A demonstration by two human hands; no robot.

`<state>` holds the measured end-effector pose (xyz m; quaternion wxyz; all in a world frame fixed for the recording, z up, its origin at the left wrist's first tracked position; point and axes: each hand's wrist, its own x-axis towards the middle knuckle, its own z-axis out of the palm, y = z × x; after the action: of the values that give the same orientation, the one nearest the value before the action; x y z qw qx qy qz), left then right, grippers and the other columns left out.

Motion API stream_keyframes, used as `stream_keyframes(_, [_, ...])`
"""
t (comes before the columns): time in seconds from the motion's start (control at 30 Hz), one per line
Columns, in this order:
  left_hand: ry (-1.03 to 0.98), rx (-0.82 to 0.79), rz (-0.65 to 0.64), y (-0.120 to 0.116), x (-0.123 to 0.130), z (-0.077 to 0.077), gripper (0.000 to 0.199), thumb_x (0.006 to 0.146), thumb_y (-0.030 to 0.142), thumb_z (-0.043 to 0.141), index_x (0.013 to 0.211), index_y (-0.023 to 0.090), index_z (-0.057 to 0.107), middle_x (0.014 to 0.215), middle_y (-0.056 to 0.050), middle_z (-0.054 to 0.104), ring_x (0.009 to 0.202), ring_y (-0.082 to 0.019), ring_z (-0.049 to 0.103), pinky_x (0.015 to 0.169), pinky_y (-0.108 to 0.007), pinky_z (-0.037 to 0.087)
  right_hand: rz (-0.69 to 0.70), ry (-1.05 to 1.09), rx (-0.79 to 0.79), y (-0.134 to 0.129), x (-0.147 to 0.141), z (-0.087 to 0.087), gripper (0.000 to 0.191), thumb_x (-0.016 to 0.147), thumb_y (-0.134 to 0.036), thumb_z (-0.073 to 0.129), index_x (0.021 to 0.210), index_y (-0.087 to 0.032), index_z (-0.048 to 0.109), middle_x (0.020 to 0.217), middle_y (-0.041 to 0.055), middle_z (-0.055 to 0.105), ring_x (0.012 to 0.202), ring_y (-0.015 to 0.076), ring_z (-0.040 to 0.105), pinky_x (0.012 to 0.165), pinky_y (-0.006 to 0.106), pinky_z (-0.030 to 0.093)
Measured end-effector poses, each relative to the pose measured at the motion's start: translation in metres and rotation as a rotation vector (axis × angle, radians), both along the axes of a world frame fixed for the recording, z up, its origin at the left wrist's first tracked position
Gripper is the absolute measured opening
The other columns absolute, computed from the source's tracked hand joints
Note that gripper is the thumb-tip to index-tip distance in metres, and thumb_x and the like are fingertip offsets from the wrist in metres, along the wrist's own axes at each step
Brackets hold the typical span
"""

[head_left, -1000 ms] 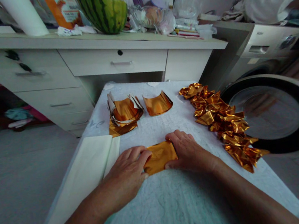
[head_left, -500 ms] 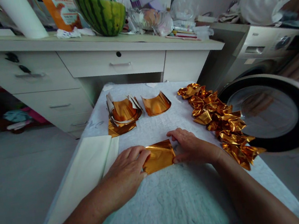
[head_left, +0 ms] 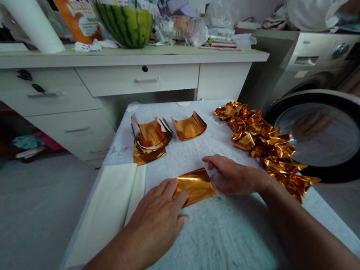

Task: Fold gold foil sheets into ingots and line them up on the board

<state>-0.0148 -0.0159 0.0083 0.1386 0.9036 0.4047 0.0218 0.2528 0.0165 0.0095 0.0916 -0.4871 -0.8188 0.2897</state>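
Note:
A folded gold foil sheet lies on the cloth-covered table. My left hand rests spread over the sheet's left end, its fingers on the foil. Just off the right edge hovers my right hand, thumb and index finger apart, holding nothing. Beyond them sit a stack of curved foil sheets with pale undersides and a single curved foil piece. A row of crumpled, folded gold foil shapes runs down the table's right side.
Pale paper sheets lie at the table's left edge. An open washing machine door is close on the right. Behind the table stands a white drawer desk bearing a cut watermelon, an orange packet and plastic bags.
My left hand has opened flatter, its thumb now lower and off the foil. My right hand has moved slightly right, away from the foil's edge. The view has shifted slightly.

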Motion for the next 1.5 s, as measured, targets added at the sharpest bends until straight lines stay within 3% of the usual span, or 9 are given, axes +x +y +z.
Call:
stream_keyframes(0.07, [0.042,0.033,0.041,-0.004,0.009,0.006,0.028,0.082,0.030,0.065,0.109,0.021,0.063,0.126,-0.013,0.056,0.122,-0.033,0.050,0.102,-0.053,0.043,-0.058,0.046,0.008,0.001,-0.001,-0.002,0.069,0.072,-0.011,0.062,0.137,-0.016,0.041,0.117,0.0112,0.057,0.103,0.0227,0.055,0.093,0.038,0.045])
stream_keyframes(0.17, [0.084,0.053,0.072,-0.007,0.022,0.013,0.026,0.083,0.033,0.067,0.105,0.020,0.063,0.111,-0.012,0.062,0.108,-0.033,0.058,0.092,-0.052,0.050,-0.147,0.147,0.225,0.001,-0.011,0.000,0.042,0.078,-0.018,0.062,0.119,-0.017,0.051,0.106,0.0088,0.057,0.099,0.0229,0.052,0.090,0.039,0.043])
stream_keyframes(0.27, [0.082,0.087,0.067,-0.004,0.028,0.015,0.028,0.083,0.033,0.068,0.107,0.020,0.063,0.103,-0.010,0.064,0.098,-0.032,0.062,0.086,-0.051,0.053,-0.093,0.208,0.344,-0.003,-0.025,0.005,0.022,0.081,-0.023,0.063,0.101,-0.018,0.056,0.103,0.0080,0.054,0.100,0.0241,0.048,0.090,0.040,0.040])
stream_keyframes(0.43, [0.082,0.119,0.062,0.000,0.026,0.010,0.026,0.084,0.032,0.069,0.106,0.019,0.065,0.102,-0.010,0.066,0.097,-0.031,0.063,0.085,-0.050,0.054,0.080,0.094,0.197,-0.012,-0.042,0.007,0.026,0.076,-0.033,0.073,0.095,-0.019,0.060,0.100,0.0056,0.053,0.096,0.0231,0.044,0.087,0.039,0.036])
stream_keyframes(0.53, [0.076,0.119,0.064,0.002,0.024,0.007,0.028,0.085,0.033,0.067,0.108,0.017,0.065,0.105,-0.011,0.066,0.100,-0.032,0.063,0.087,-0.050,0.054,0.094,0.018,0.163,-0.012,-0.044,0.005,0.035,0.069,-0.036,0.079,0.095,-0.019,0.061,0.102,0.0055,0.052,0.096,0.0236,0.042,0.087,0.039,0.035])
stream_keyframes(0.83, [0.079,0.119,0.090,0.002,0.022,0.008,0.022,0.087,0.028,0.064,0.106,0.019,0.067,0.106,-0.012,0.067,0.100,-0.031,0.065,0.085,-0.051,0.056,0.078,0.043,0.251,-0.013,-0.042,0.006,0.029,0.070,-0.027,0.075,0.097,-0.020,0.066,0.119,0.0079,0.054,0.111,0.0259,0.042,0.102,0.045,0.028])
stream_keyframes(1.03, [0.099,0.155,0.087,0.005,0.020,0.003,0.024,0.089,0.010,0.048,0.100,0.017,0.068,0.101,-0.010,0.069,0.091,-0.027,0.069,0.082,-0.046,0.058,0.091,0.017,0.297,-0.013,-0.043,0.010,0.020,0.069,-0.017,0.069,0.089,-0.020,0.071,0.126,0.0076,0.054,0.119,0.0289,0.039,0.105,0.048,0.025])
stream_keyframes(1.3, [0.060,0.181,0.074,0.008,0.016,-0.002,0.022,0.089,0.009,0.049,0.093,0.016,0.069,0.101,-0.011,0.071,0.093,-0.025,0.069,0.088,-0.044,0.057,0.082,-0.023,0.256,-0.008,-0.039,0.000,0.010,0.078,-0.011,0.060,0.083,-0.018,0.065,0.088,0.0034,0.061,0.087,0.0187,0.049,0.081,0.035,0.034])
stream_keyframes(1.5, [-0.018,0.178,0.086,0.007,0.014,0.000,0.016,0.086,0.011,0.053,0.091,0.016,0.067,0.103,-0.010,0.067,0.098,-0.026,0.063,0.092,-0.045,0.053,0.153,-0.010,0.215,-0.005,-0.036,-0.005,0.009,0.083,-0.009,0.058,0.083,-0.017,0.061,0.087,0.0031,0.062,0.084,0.0161,0.053,0.079,0.030,0.036])
